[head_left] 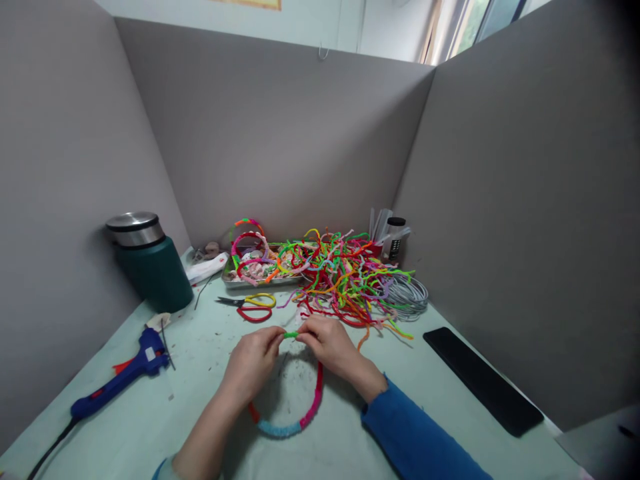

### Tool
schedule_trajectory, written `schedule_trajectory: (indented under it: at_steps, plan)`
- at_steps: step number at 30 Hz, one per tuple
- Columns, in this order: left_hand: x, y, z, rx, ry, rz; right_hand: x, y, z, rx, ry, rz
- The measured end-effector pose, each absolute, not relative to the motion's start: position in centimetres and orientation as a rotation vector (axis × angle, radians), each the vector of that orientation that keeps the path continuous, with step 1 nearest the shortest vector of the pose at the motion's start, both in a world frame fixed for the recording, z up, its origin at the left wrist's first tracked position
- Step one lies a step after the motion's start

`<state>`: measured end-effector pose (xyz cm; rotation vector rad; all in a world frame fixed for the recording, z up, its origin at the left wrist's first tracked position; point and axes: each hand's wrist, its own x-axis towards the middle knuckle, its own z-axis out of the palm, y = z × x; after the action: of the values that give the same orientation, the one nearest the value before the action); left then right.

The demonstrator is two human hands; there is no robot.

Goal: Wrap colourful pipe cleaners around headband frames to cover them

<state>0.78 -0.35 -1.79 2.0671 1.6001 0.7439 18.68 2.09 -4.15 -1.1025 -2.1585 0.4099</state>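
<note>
Grey panels point(270, 133): upright boards stand on three sides of a pale green table point(200, 413), with a white wall point(310, 27) and a window point(480, 27) beyond.
Fuzzy ring point(278, 430): at the near middle of the table, between the forearms, with light blue, pink, red and orange stretches and green at the far side; whether it rests fully on the surface, one cannot tell.
Left hand point(254, 357): thumb and fingers pinched closed on the ring's green stretch.
Right hand point(327, 341): likewise pinched closed on the green, just beside the left, a blue sleeve point(415, 427) behind its wrist.
Scissors point(244, 303): lying beyond the left hand, blades pointing left, one handle yellow, one red.
Metal tray point(263, 285): more rings point(245, 235) at the back, near a bright heap of pipe cleaners point(345, 267).
Back right: grey wire coil point(413, 300) and black-lidded jar point(395, 240).
Left edge: green bottle point(153, 273) standing behind a blue glue gun point(133, 370).
Right edge: flat black slab point(483, 380).
</note>
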Motion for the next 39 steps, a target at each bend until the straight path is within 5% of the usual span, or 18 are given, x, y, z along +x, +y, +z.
schedule_trajectory:
  at_steps: [8,14,27,39]
  plan:
    - [-0.1,0.3,-2.0,1.404,1.474,1.126,19.1,2.7,-4.2,-1.212,-1.765,0.604]
    - [0.2,0.5,-1.7,0.995,1.338,1.236,18.1,3.6,-5.6,-1.228,-1.233,1.079]
    - [-0.3,0.3,-1.5,0.871,1.013,1.424,17.7,1.9,-4.5,-0.903,-1.411,1.618]
    - [1.2,0.3,-2.5,1.157,1.249,1.086,17.1,2.3,-4.8,-0.861,-1.331,1.373]
